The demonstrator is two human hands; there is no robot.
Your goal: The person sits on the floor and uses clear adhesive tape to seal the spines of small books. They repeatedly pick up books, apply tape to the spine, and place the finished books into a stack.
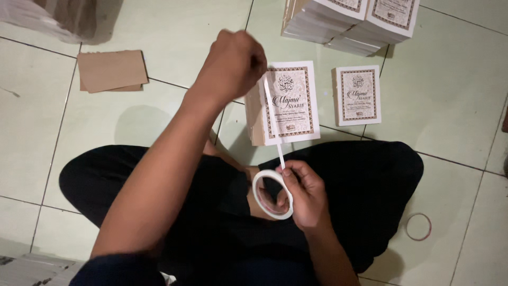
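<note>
Head view is looking straight down at someone sitting cross-legged on a pale tiled floor. Right hand is gripping a white tape roll, fingers curled round its rim, just over the lap. Left hand is raised higher, fingers pinched shut on the free end of the tape strip, so a thin white line is stretching taut between both hands. It's crossing in front of a small white book with a patterned border. Another book is lying beside it, book stacks behind, brown cardboard off left, and an empty tape ring near the knee.
</note>
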